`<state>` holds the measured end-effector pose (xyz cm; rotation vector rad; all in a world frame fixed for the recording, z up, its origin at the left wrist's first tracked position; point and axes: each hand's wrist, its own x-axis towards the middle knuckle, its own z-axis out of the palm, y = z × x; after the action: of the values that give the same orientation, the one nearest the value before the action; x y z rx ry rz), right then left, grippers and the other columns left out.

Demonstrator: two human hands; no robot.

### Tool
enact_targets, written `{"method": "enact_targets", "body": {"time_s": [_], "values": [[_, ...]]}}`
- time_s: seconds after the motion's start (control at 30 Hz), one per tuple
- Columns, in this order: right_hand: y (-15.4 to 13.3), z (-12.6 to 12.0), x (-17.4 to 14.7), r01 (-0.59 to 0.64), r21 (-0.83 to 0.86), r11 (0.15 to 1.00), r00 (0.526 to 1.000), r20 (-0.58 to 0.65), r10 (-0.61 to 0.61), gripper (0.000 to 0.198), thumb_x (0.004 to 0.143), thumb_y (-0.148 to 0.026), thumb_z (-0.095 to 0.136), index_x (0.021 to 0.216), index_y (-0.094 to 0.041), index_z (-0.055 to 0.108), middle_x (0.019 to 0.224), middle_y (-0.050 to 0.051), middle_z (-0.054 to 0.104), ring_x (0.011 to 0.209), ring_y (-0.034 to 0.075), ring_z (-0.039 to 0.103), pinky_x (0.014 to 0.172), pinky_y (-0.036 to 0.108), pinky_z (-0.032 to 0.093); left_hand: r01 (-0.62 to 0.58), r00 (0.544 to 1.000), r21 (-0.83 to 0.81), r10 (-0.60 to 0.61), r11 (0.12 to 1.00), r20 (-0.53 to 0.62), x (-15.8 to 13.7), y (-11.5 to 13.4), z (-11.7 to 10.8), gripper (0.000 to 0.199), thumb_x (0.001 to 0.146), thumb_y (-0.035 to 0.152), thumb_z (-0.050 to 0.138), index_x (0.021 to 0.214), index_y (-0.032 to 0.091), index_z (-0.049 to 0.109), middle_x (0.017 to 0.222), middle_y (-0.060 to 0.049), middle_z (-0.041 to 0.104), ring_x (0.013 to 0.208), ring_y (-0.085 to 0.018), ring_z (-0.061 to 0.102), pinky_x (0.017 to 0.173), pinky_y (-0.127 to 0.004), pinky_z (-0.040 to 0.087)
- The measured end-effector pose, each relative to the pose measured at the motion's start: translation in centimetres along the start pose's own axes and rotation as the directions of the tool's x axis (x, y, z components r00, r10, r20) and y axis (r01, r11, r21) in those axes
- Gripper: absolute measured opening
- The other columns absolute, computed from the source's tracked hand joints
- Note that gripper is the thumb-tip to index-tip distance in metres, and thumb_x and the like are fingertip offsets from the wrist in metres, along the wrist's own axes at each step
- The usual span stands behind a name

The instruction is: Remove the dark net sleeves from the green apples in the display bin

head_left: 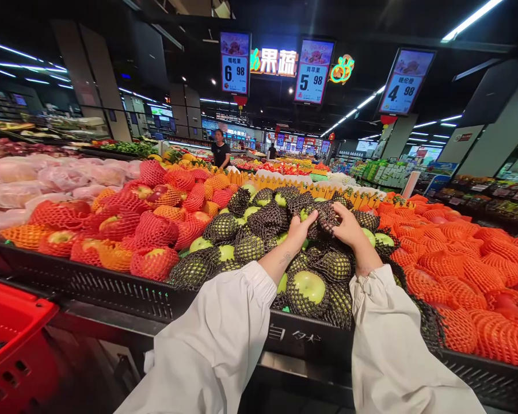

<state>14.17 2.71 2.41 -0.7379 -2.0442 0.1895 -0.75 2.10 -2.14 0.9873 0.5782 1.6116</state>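
Green apples in black foam nets (309, 286) lie heaped in a black display tray (304, 339) in front of me. Over the back of this heap, both my hands close around a netted green apple (327, 217). My left hand (300, 231) has its thumb raised along the near left side of the black net, its other fingers mostly hidden. At the right side, my right hand (349, 228) presses its fingers and thumb against the net. How much of the apple each hand bears cannot be seen.
Apples in red and orange nets (155, 230) fill the left section; orange-netted fruit (470, 270) fills the right. Wrapped pale fruit (52, 175) lies farther left. A red basket (15, 339) stands at lower left. A person (220, 152) is beyond the display. Price screens (314, 72) hang overhead.
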Motion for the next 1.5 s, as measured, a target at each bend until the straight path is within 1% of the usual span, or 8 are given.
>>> {"method": "enact_targets", "body": {"time_s": [0.13,0.27,0.6,0.83,1.03,1.2,1.33,1.5], "values": [[0.8,0.1,-0.2,-0.068,-0.020,0.997,0.994,0.088,0.070,0.058,0.064,-0.043,0.076,0.116,-0.017,0.065,0.122,0.014,0.062,0.112,0.031,0.061,0.093,0.042,0.053,-0.087,0.991,0.121,0.074,0.989,0.108,-0.3,0.2,-0.1,0.047,0.074,0.044,0.081,0.107,0.013,0.071,0.116,-0.014,0.075,0.112,-0.029,0.069,0.106,-0.045,0.049],[0.6,0.2,-0.4,-0.096,-0.097,0.991,0.990,0.095,0.105,0.053,0.066,-0.044,0.076,0.112,-0.018,0.067,0.108,0.010,0.072,0.100,0.031,0.067,0.096,0.045,0.051,-0.249,0.961,0.326,0.191,0.912,0.201,-0.5,0.2,-0.2,0.042,0.082,0.042,0.075,0.114,0.016,0.068,0.123,-0.013,0.072,0.116,-0.027,0.067,0.108,-0.042,0.047],[1.1,-0.1,-0.1,-0.179,-0.287,0.941,0.971,-0.204,0.123,0.045,0.060,-0.051,0.077,0.089,-0.017,0.071,0.092,0.013,0.070,0.099,0.034,0.061,0.090,0.047,0.052,-0.451,0.850,0.478,0.526,0.754,-0.028,0.1,0.9,-0.5,0.029,0.083,0.031,0.074,0.107,0.016,0.067,0.115,-0.012,0.074,0.111,-0.025,0.067,0.106,-0.039,0.048],[1.6,0.2,0.1,-0.156,0.166,0.974,0.961,-0.202,0.188,0.053,0.055,-0.046,0.085,0.095,-0.016,0.069,0.096,0.009,0.076,0.092,0.028,0.068,0.093,0.043,0.054,-0.284,0.898,0.325,0.369,0.902,-0.238,0.0,1.9,-0.3,0.022,0.082,0.033,0.075,0.095,0.016,0.070,0.103,-0.011,0.076,0.102,-0.026,0.071,0.099,-0.040,0.055],[1.8,0.4,-0.1,-0.149,0.137,0.979,0.982,-0.098,0.163,0.052,0.055,-0.041,0.088,0.098,-0.018,0.070,0.097,0.008,0.074,0.096,0.029,0.068,0.099,0.047,0.052,-0.399,0.903,0.350,0.430,0.847,-0.010,-0.8,2.1,-0.1,0.032,0.077,0.039,0.081,0.100,0.017,0.073,0.110,-0.010,0.076,0.115,-0.027,0.067,0.113,-0.040,0.044],[2.7,0.4,-0.2,-0.175,0.030,0.984,0.969,-0.171,0.177,0.047,0.048,-0.043,0.089,0.082,-0.019,0.067,0.120,0.014,0.057,0.111,0.031,0.060,0.100,0.047,0.053,-0.405,0.873,0.367,0.474,0.838,-0.119,-0.2,1.8,-0.1,0.035,0.079,0.027,0.078,0.113,0.019,0.071,0.112,-0.009,0.076,0.116,-0.025,0.066,0.116,-0.039,0.040],[3.3,0.3,-0.2,-0.282,0.118,0.952,0.929,-0.216,0.302,0.071,0.041,-0.044,0.091,0.102,-0.017,0.068,0.142,0.019,0.035,0.114,0.031,0.059,0.084,0.041,0.060,-0.363,0.871,0.350,0.447,0.864,-0.201,0.1,1.8,-0.4,0.029,0.083,0.027,0.074,0.109,0.015,0.070,0.119,-0.012,0.073,0.117,-0.024,0.065,0.114,-0.038,0.041],[2.8,0.3,0.1,-0.221,0.281,0.934,0.952,-0.147,0.269,0.067,0.046,-0.042,0.089,0.104,-0.016,0.068,0.113,0.012,0.067,0.107,0.030,0.065,0.098,0.045,0.053,-0.352,0.902,0.471,0.428,0.809,-0.061,-0.1,1.7,-0.7,0.021,0.082,0.030,0.075,0.099,0.017,0.073,0.115,-0.012,0.074,0.117,-0.027,0.064,0.115,-0.039,0.040]]}}
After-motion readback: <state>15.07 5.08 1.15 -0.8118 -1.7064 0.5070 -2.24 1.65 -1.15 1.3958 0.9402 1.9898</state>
